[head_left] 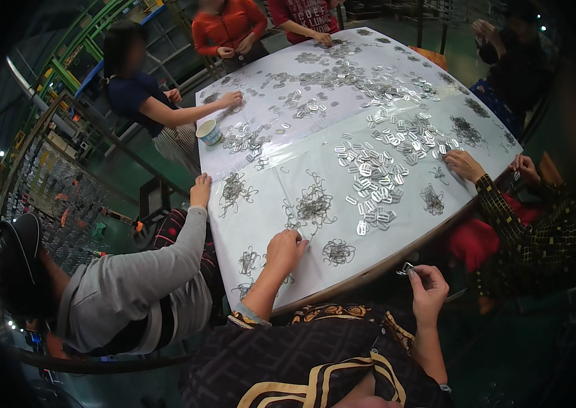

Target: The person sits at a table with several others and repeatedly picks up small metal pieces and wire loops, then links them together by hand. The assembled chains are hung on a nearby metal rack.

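Head view: A table [308, 282] with a light, sheet-like covering carries loose metal parts. The left hand [286, 250] is positioned at the near part of the table, fingertips drawn together beside the lower strands of a wire-hook pile [315, 204]. Whether these fingers grip a wire cannot be told. The right hand [429, 289] is raised just off the near table edge. Its thumb and fingers pinch a small metal piece [406, 268], which projects from the fingertips, clear of the table surface.

A smaller wire pile [337, 252] lies to the right of the left hand. Flat slotted metal pieces [377, 180] are spread loose across the middle of the table, outside any container.

Container: one tub [209, 133], blue-green outside and pale inside, is located at the left table edge with its mouth upward. Its contents cannot be made out. Loose flat pieces lie near its right side.

A co-worker's hand [464, 165] reaches in from the right beside the flat pieces. Another co-worker's hand [200, 191] is at the left table edge.
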Demonstrator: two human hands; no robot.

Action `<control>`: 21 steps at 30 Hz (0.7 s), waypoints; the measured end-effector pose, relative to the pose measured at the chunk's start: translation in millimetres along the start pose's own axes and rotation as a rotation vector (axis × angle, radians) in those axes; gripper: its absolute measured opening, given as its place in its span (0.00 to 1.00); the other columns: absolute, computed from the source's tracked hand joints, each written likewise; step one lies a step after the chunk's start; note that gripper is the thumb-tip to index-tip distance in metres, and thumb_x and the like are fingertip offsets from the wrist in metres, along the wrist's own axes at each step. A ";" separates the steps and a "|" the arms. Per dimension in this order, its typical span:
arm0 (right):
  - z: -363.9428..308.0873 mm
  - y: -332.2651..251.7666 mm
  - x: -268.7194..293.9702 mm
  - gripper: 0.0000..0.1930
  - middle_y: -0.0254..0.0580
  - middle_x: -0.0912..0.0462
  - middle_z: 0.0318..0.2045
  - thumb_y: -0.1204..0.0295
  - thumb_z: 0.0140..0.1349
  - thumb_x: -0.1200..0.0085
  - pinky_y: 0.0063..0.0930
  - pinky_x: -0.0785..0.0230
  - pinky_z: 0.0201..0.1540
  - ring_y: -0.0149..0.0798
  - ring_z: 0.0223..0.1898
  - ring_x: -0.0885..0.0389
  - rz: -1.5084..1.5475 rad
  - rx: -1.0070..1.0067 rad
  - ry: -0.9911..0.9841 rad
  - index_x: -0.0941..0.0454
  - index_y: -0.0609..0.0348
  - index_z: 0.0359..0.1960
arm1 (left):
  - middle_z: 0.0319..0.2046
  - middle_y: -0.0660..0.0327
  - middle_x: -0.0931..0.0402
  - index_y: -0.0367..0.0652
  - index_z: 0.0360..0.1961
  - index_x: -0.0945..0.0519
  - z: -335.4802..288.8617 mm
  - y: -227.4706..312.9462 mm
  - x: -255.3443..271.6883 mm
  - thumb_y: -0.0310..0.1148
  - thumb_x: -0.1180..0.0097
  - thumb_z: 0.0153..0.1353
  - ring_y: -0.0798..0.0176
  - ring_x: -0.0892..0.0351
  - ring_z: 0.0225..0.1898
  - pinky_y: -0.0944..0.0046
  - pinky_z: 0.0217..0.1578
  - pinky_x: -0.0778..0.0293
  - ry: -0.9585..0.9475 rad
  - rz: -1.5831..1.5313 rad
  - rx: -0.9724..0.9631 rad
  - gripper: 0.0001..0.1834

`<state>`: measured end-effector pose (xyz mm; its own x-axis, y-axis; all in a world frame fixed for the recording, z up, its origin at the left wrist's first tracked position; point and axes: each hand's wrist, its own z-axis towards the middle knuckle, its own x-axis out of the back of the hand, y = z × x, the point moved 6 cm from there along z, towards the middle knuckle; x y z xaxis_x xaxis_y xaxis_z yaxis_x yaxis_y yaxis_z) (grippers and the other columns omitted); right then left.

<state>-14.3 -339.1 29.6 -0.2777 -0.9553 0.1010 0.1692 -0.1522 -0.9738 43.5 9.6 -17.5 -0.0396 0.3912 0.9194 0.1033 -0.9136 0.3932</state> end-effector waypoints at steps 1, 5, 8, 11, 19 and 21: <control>0.6 -1.1 0.0 0.04 0.37 0.21 0.25 0.81 0.54 0.39 0.20 0.33 0.33 0.27 0.27 0.25 -0.005 -0.005 -0.005 0.20 0.67 0.30 | 0.32 0.52 0.21 0.39 0.31 0.19 1.3 1.0 -5.5 0.38 0.38 0.55 0.48 0.22 0.36 0.52 0.39 0.26 0.016 0.003 0.008 0.12; -0.4 -1.1 1.2 0.04 0.37 0.22 0.24 0.81 0.54 0.40 0.20 0.33 0.33 0.26 0.27 0.26 -0.015 -0.025 -0.015 0.20 0.67 0.30 | 0.32 0.52 0.21 0.38 0.31 0.21 0.8 12.6 -18.9 0.37 0.38 0.54 0.47 0.21 0.34 0.52 0.37 0.26 0.081 0.057 0.005 0.12; -1.6 0.9 0.1 0.04 0.36 0.22 0.24 0.81 0.54 0.40 0.19 0.33 0.33 0.26 0.26 0.26 -0.010 -0.024 -0.015 0.20 0.67 0.30 | 0.32 0.51 0.20 0.38 0.29 0.21 3.9 12.5 -19.9 0.35 0.40 0.54 0.46 0.20 0.35 0.51 0.38 0.25 0.070 0.087 0.028 0.09; -3.1 -0.2 -1.5 0.04 0.36 0.22 0.24 0.81 0.53 0.40 0.19 0.33 0.32 0.26 0.26 0.26 -0.012 -0.035 -0.019 0.20 0.68 0.30 | 0.31 0.50 0.20 0.38 0.28 0.20 10.6 7.1 -28.2 0.31 0.43 0.54 0.45 0.20 0.34 0.49 0.37 0.25 0.040 0.146 0.023 0.07; -4.5 -10.2 -4.1 0.04 0.37 0.22 0.24 0.82 0.52 0.40 0.20 0.33 0.31 0.27 0.26 0.25 -0.030 0.005 -0.025 0.20 0.68 0.30 | 0.26 0.50 0.19 0.38 0.27 0.20 23.0 8.4 -3.0 0.30 0.46 0.51 0.48 0.18 0.30 0.52 0.36 0.23 0.028 0.021 0.114 0.07; -5.1 -9.6 -4.5 0.03 0.37 0.22 0.24 0.83 0.52 0.40 0.20 0.33 0.31 0.27 0.25 0.25 -0.032 -0.002 -0.025 0.20 0.67 0.30 | 0.25 0.51 0.19 0.40 0.27 0.20 23.7 2.7 2.0 0.32 0.43 0.49 0.49 0.18 0.29 0.53 0.35 0.24 0.060 -0.106 0.149 0.07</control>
<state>-19.4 -332.1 37.4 -0.2596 -0.9559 0.1374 0.1584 -0.1825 -0.9704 67.3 10.6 -14.6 -0.1163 0.4728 0.8735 0.2412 -0.8397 0.4866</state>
